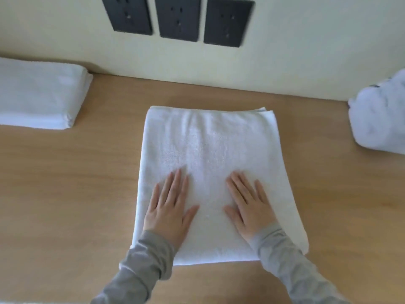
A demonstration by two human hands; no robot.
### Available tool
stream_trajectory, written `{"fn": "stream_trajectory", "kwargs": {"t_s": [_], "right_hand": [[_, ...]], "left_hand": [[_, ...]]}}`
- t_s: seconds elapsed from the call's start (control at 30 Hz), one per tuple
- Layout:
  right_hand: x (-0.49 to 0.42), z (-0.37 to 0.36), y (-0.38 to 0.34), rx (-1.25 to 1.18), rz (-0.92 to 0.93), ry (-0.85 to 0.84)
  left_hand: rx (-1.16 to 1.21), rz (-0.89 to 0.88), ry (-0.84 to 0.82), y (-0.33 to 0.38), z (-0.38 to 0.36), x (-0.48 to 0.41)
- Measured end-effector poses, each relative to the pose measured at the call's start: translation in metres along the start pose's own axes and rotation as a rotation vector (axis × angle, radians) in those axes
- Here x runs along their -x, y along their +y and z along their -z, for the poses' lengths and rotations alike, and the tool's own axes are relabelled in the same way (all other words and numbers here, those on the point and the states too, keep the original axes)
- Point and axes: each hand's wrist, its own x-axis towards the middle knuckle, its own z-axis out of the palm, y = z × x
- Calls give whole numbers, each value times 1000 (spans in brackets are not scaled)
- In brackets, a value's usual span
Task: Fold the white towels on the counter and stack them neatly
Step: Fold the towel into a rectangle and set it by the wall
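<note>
Both hands are flat on the folded white towel in the middle of the wooden worktop. The left hand and right hand lie side by side on its near half, fingers straight and released, pressing down, gripping nothing. Far left, a neat stack of folded towels; far right, a crumpled towel heap. Three dark socket plates on the wall.
</note>
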Motion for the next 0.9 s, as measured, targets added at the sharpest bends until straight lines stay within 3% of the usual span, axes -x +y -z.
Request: {"fn": "stream_trajectory", "kwargs": {"t_s": [0.27, 0.37, 0.47, 0.6, 0.77, 0.9], "right_hand": [[5, 4, 7, 59, -58, -162], [18, 13, 12, 30, 1, -179], [52, 19, 21, 89, 108, -206], [85, 26, 37, 200, 196, -295], [79, 33, 52, 254, 268, -175], [78, 36, 65, 133, 306, -4]], "left_hand": [[-33, -56, -34, -6, 2, 7], [4, -169, -71, -13, 14, 16], [-119, -344, -121, -30, 18, 40], [-239, -411, -214, -44, 23, 59], [-243, -447, -215, -45, 29, 55], [-210, -502, -119, -50, 41, 54]]}}
